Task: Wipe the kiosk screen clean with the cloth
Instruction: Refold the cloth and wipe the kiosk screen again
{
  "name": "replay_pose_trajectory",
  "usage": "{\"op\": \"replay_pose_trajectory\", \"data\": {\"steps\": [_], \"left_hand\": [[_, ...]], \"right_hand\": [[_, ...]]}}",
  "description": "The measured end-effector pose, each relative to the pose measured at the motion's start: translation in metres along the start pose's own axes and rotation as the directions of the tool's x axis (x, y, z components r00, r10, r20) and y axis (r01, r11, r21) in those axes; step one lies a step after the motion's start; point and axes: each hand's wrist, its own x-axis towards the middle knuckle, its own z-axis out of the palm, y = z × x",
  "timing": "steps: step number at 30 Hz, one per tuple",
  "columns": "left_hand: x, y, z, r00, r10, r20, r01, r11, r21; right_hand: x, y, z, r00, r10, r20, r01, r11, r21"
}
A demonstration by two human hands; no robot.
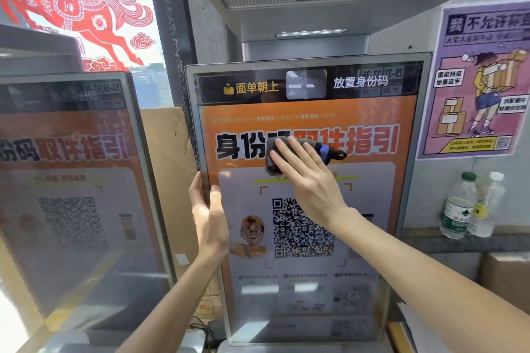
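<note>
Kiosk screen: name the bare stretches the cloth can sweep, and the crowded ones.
Free: the top bar between the cloth and the upper frame of the kiosk screen; the right strip between the right hand and the frame; the bottom band below the QR code. Crowded: the left edge, gripped by the left hand, and the centre under the right forearm.

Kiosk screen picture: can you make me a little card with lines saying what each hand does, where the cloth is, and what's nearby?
Screen: upright kiosk screen, orange display with a black QR code
Cloth: dark grey cloth with a blue tag, flat on the screen's big title letters
Right hand: right hand presses the cloth with straight fingers
Left hand: left hand grips the screen's left edge
Nearby: clear plastic bottles on the ledge to the right, purple paper poster on the wall
</note>
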Motion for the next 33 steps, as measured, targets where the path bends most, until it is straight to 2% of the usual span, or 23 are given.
{"op": "replay_pose_trajectory", "data": {"steps": [2, 5, 7, 9, 12, 15, 18, 21, 24, 28, 30, 33], "left_hand": [[-0.001, 0.001, -0.001, 1.000, -0.001, 0.003, 0.001, 1.000, 0.011], [-0.002, -0.001, -0.004, 1.000, -0.004, 0.024, 0.003, 0.999, 0.039], [-0.008, -0.004, -0.005, 0.999, 0.000, 0.053, -0.005, 0.995, 0.095], [-0.020, -0.011, -0.006, 0.995, 0.073, 0.066, -0.086, 0.974, 0.210], [-0.036, -0.024, -0.001, 0.952, 0.246, 0.181, -0.297, 0.884, 0.362], [-0.049, -0.031, 0.017, 0.879, 0.282, 0.385, -0.439, 0.793, 0.422], [-0.055, -0.035, 0.039, 0.817, 0.342, 0.463, -0.551, 0.701, 0.453], [-0.059, -0.042, 0.054, 0.814, 0.352, 0.462, -0.573, 0.618, 0.539], [-0.061, -0.049, 0.060, 0.820, 0.350, 0.452, -0.572, 0.537, 0.620], [-0.061, -0.054, 0.064, 0.822, 0.354, 0.446, -0.570, 0.500, 0.652], [-0.062, -0.056, 0.066, 0.825, 0.358, 0.437, -0.565, 0.498, 0.659], [-0.064, -0.058, 0.069, 0.835, 0.354, 0.422, -0.550, 0.501, 0.668]], "right_hand": [[-0.009, -0.003, 0.006, 0.999, -0.028, 0.019, 0.028, 1.000, 0.003], [-0.040, -0.005, 0.012, 0.984, -0.147, 0.101, 0.149, 0.989, -0.012], [-0.061, 0.001, 0.011, 0.961, -0.228, 0.157, 0.234, 0.972, -0.023], [-0.073, 0.014, 0.004, 0.947, -0.262, 0.186, 0.273, 0.961, -0.038], [-0.070, 0.039, -0.011, 0.972, -0.193, 0.132, 0.203, 0.977, -0.069], [-0.044, 0.050, -0.022, 0.999, -0.044, 0.033, 0.046, 0.997, -0.059], [-0.025, 0.045, -0.023, 0.999, 0.053, -0.013, -0.053, 0.999, -0.013], [-0.036, 0.042, -0.018, 1.000, 0.030, 0.005, -0.030, 1.000, 0.007], [-0.069, 0.041, -0.016, 0.994, -0.077, 0.076, 0.077, 0.997, -0.008], [-0.098, 0.055, -0.028, 0.963, -0.198, 0.182, 0.204, 0.979, -0.012], [-0.094, 0.065, -0.035, 0.970, -0.170, 0.175, 0.176, 0.984, -0.018], [-0.072, 0.072, -0.042, 0.995, -0.034, 0.094, 0.035, 0.999, -0.006]]}}
